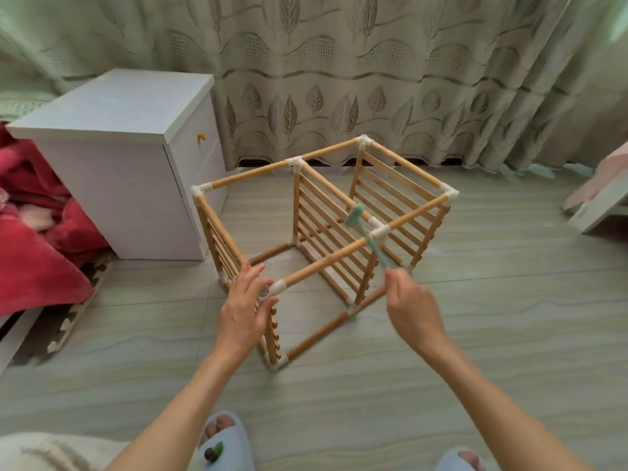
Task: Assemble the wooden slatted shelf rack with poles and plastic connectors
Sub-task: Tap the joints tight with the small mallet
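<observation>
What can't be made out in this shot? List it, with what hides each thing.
Head view only:
- Mallet: motion-blurred, so whether its head touches the rack is unclear.
- Right hand: blurred and seen from behind; the finger grip is hidden.
- Near corner connector: partly covered by the left hand.
- Slippers: cut off by the bottom edge.

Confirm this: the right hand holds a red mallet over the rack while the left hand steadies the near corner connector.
Wrong colour. The head view shows the right hand holding a pale green mallet over the rack; the left hand does steady the near corner connector.
</observation>
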`<state>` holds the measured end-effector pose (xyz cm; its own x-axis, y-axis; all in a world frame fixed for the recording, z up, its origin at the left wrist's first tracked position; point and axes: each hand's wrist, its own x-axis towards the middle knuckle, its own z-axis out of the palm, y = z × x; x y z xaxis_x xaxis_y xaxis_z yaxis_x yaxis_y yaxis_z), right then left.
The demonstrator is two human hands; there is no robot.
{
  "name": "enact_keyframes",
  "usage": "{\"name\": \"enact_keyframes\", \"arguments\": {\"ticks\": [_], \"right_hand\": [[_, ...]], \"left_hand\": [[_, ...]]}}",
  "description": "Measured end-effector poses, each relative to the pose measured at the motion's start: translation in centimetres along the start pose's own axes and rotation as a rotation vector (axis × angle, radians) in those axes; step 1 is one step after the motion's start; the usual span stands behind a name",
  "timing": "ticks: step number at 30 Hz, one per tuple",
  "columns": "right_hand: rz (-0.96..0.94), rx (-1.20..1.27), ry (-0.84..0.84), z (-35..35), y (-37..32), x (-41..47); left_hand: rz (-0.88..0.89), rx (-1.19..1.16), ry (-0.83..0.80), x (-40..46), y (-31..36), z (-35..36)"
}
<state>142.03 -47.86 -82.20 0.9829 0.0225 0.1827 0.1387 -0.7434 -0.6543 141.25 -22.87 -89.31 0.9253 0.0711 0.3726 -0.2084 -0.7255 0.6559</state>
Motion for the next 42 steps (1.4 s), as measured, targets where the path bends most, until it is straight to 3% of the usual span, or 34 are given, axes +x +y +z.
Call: {"name": "enact_keyframes", "arguments": {"ticks": [4, 5, 8, 9, 14, 15, 18, 19, 20, 23, 24, 25, 28, 30, 33, 34, 35, 37, 38, 42], "right_hand": [[-0.011, 0.19, 0.371, -2.3, 0.6, 2.4], [0.05, 0.187, 0.339, -2.0, 1.0, 2.5], [0.281, -0.127, 0.005, -0.3, 3.6, 1.6], [0.306, -0.145, 0.006, -0.3, 4.1, 1.5], [0.02, 0.169, 0.465, -1.3, 2.5, 1.6], [0.014, 0.111, 0.437, -0.9, 2.5, 1.4], [0.225, -0.264, -0.088, 0.9, 3.3, 0.8], [0.242, -0.309, -0.157, 0.8, 3.7, 1.2], [0.219, -0.259, -0.115, 0.4, 3.7, 1.6], [0.077, 0.067, 0.308, -1.6, 2.5, 2.5], [0.056, 0.124, 0.373, -1.9, 2.5, 2.5], [0.086, 0.111, 0.327, -1.9, 2.3, 2.4], [0.283, -0.267, -0.143, -0.4, 2.8, 2.1], [0.23, -0.186, -0.077, -0.8, 2.8, 3.3], [0.065, 0.102, 0.306, -2.3, 1.2, 4.0], [0.041, 0.117, 0.34, -2.4, 1.3, 3.9], [0.077, 0.057, 0.272, -2.1, 1.6, 3.4], [0.232, -0.237, -0.068, -0.5, 3.0, 2.1], [0.269, -0.323, -0.155, 0.0, 3.8, 1.9], [0.249, -0.143, 0.014, -1.1, 4.0, 3.0]], "left_hand": [[-0.046, -0.017, 0.009, -0.1, 0.3, 0.4], [-0.051, -0.018, 0.009, -0.1, 0.3, 0.4], [-0.054, -0.019, 0.014, -0.2, 0.4, 0.4], [-0.05, -0.021, 0.012, -0.2, 0.4, 0.4], [-0.062, -0.028, 0.001, -0.2, 0.4, 0.3], [-0.071, -0.03, -0.005, -0.2, 0.4, 0.3], [-0.07, -0.026, 0.0, -0.4, 0.5, 0.3], [-0.068, -0.028, 0.003, -0.4, 0.5, 0.4], [-0.067, -0.033, 0.0, -0.3, 0.4, 0.3], [-0.066, -0.037, -0.005, -0.1, 0.3, 0.4], [-0.066, -0.035, -0.007, -0.1, 0.3, 0.4], [-0.067, -0.031, -0.008, -0.1, 0.3, 0.4], [-0.074, -0.034, -0.005, -0.3, 0.3, 0.4], [-0.068, -0.037, -0.012, -0.2, 0.4, 0.4], [-0.063, -0.032, -0.013, 0.0, 0.4, 0.2], [-0.062, -0.029, -0.015, 0.0, 0.5, 0.2], [-0.067, -0.026, -0.015, 0.0, 0.5, 0.2], [-0.08, -0.032, -0.015, -0.1, 0.5, 0.2], [-0.081, -0.035, -0.021, -0.1, 0.5, 0.2], [-0.073, -0.017, -0.027, 0.1, 0.5, 0.0]]}}
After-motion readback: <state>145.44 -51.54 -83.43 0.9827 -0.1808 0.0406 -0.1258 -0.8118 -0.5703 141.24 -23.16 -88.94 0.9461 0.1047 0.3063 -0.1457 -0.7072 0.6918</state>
